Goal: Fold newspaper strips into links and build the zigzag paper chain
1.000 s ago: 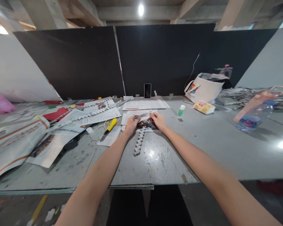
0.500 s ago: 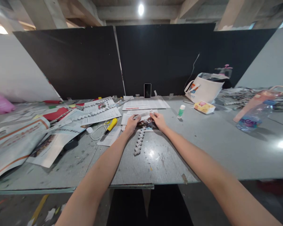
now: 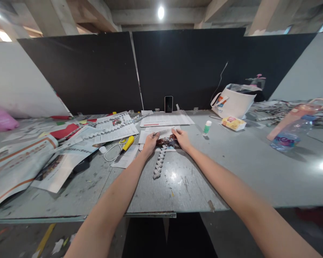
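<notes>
Between my hands is a piece of printed newspaper, pale on its upper part with a dark picture below. My left hand grips its left side with the fingers closed. On the other side my right hand pinches the right edge, thumb on top. A zigzag braid of folded paper runs from just under the newspaper piece toward me and lies on the table. Whether the braid is joined to the held paper, I cannot make out. More printed sheets lie beneath and behind my hands.
A yellow-handled cutter and a white cable lie left, near piled newspapers and a long braid. Behind stands a phone. Rightward are a glue stick, a tissue pack, a white bag and bottles.
Both hands keep their hold on the newspaper piece, almost in the same place. The whole view has shifted very slightly; the braid and other things lie as before.
</notes>
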The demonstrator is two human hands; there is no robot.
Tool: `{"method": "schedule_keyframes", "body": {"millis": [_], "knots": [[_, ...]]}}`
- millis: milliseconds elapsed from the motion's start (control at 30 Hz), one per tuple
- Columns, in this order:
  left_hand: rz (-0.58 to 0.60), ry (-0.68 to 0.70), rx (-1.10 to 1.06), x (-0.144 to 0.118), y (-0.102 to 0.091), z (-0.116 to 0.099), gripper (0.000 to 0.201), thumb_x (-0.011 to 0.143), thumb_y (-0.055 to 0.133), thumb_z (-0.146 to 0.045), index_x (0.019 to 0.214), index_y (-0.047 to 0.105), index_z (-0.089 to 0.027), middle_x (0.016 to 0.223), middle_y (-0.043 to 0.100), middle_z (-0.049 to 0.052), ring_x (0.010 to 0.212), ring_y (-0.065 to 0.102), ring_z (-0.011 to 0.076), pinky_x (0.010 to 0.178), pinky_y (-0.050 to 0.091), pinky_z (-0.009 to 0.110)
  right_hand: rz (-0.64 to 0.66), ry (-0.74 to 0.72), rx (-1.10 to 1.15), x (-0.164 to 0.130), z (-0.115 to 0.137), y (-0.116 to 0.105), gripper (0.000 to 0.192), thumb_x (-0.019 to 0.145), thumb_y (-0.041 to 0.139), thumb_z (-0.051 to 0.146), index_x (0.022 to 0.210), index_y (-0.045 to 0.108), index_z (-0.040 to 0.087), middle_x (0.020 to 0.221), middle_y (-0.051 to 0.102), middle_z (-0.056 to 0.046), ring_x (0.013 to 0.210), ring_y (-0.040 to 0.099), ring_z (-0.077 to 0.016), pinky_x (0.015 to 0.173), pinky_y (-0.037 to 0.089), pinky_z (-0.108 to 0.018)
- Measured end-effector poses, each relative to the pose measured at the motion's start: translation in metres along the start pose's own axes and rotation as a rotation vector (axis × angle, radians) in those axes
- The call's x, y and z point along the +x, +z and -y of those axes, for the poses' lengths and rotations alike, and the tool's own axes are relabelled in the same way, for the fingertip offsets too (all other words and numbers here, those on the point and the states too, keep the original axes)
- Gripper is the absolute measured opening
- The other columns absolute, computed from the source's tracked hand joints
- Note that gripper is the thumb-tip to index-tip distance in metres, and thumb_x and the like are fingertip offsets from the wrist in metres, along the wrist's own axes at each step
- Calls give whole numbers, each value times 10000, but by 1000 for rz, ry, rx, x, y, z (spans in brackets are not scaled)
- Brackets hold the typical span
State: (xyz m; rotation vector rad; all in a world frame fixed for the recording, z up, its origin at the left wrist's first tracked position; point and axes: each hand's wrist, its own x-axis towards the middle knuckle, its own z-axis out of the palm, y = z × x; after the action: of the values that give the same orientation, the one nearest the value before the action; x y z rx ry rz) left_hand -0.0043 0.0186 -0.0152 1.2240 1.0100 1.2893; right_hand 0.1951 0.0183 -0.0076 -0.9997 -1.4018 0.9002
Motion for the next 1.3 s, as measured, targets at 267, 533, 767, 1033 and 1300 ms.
{"method": "schedule_keyframes", "body": {"millis": [267, 533, 767, 1033, 1300], "knots": [[-5, 28, 11, 0, -1, 1, 511, 812, 806, -613, 947, 687, -134, 675, 718, 49, 593, 664, 197, 609, 538, 305, 5, -5, -12, 1, -1, -1, 658, 822, 650, 841, 659, 691, 204, 616, 640, -46, 601, 542, -172, 625, 442, -311], [13, 0, -80, -1, 1, -7, 409, 793, 851, -388, 1058, 631, -167, 692, 723, 25, 542, 637, 141, 575, 508, 241, 15, -13, 93, 5, -11, -4, 526, 845, 721, 710, 688, 659, 211, 612, 643, -15, 592, 538, -148, 603, 405, -277], [37, -17, -145, 1, -3, -6, 415, 744, 788, -251, 1106, 606, -162, 711, 733, 31, 530, 597, 112, 569, 482, 214, 4, 31, 205, 9, -15, 0, 369, 812, 728, 582, 890, 632, 234, 685, 714, -17, 603, 579, -149, 595, 430, -265], [144, -113, -166, -6, -7, -17, 233, 727, 690, -336, 865, 611, -166, 746, 746, 112, 650, 679, 193, 620, 512, 280, -6, 31, 229, 11, -16, 0, 269, 809, 615, 505, 901, 586, 254, 651, 674, 10, 586, 548, -152, 609, 437, -276], [362, -50, 187, -14, 4, -18, 485, 833, 735, -651, 841, 665, -170, 539, 531, -12, 450, 418, 111, 464, 337, 251, 53, -10, 108, 0, 1, 0, 189, 810, 665, 413, 896, 673, 245, 600, 597, 35, 615, 561, -172, 630, 450, -294]]}}
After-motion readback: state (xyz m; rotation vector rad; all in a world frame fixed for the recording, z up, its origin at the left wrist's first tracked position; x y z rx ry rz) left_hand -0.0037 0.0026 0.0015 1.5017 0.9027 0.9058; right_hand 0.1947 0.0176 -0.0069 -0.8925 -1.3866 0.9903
